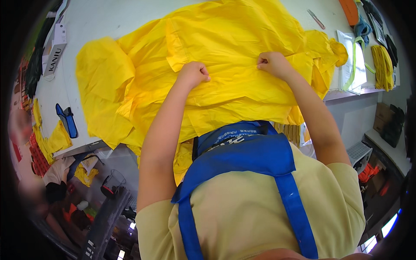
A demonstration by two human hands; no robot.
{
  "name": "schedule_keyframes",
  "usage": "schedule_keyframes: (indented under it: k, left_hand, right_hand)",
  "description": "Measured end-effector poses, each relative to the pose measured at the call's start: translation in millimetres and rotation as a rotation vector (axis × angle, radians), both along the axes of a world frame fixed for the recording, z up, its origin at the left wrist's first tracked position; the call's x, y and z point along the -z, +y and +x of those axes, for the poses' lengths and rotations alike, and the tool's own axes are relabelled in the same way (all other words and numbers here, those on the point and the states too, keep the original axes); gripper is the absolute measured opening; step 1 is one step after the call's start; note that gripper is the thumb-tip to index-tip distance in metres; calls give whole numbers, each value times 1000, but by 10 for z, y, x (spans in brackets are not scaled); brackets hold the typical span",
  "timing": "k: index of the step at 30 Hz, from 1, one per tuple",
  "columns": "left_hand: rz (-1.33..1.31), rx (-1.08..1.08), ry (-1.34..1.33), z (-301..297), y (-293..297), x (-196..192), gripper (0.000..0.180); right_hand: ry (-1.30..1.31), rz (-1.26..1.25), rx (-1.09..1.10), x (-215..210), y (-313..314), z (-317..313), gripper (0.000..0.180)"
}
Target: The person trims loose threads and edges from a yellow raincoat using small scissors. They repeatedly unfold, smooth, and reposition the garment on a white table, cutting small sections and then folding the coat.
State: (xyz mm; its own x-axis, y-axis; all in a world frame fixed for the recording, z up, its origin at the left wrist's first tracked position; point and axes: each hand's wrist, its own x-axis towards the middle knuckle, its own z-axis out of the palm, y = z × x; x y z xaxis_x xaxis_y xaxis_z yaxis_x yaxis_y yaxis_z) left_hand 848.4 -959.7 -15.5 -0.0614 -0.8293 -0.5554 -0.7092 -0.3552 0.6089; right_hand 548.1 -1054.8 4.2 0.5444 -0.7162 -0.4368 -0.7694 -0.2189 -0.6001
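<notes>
Garment [234,39] is yel., apron [242,154] blue w/ wht. print [246,131], shirt [234,208] tan, tbl. [108,19] wht.

- One view, from the left of two wide fisheye cameras worn side by side on the person's head
- It faces steeply down over the chest, upright and unmirrored, so its left is the person's left
- Nearest to the lens come the tan shirt [242,208] and blue apron [238,158], filling the lower middle
- Farther out, above centre, lie the left hand [193,74] and right hand [274,65] over the yellow cloth [229,39]
- The reach is wide: the surface [89,21] spreads to both sides, edges bending, and a dark round rim cuts the corners
</notes>
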Motion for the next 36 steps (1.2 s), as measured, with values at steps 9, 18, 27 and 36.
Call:
schedule_keyframes:
  k: [9, 18, 27, 36]
  left_hand:
    - [-61, 42, 11, 34, 17, 39, 22]
    - [-214, -175, -370, 765, 1056, -489, 25]
    - [-226, 133, -700, 561, 1307, -1028, 15]
    - [-749, -491, -695, 1028, 1984, -898, 19]
  right_hand:
    - [123, -34, -101, -21, -20, 68, 16]
    - [285, -315, -76, 19, -326, -238, 16]
    - [-436, -339, -424, -593, 735, 1592, 15]
    - [-174, -114, -455, 51, 1179, 2530, 18]
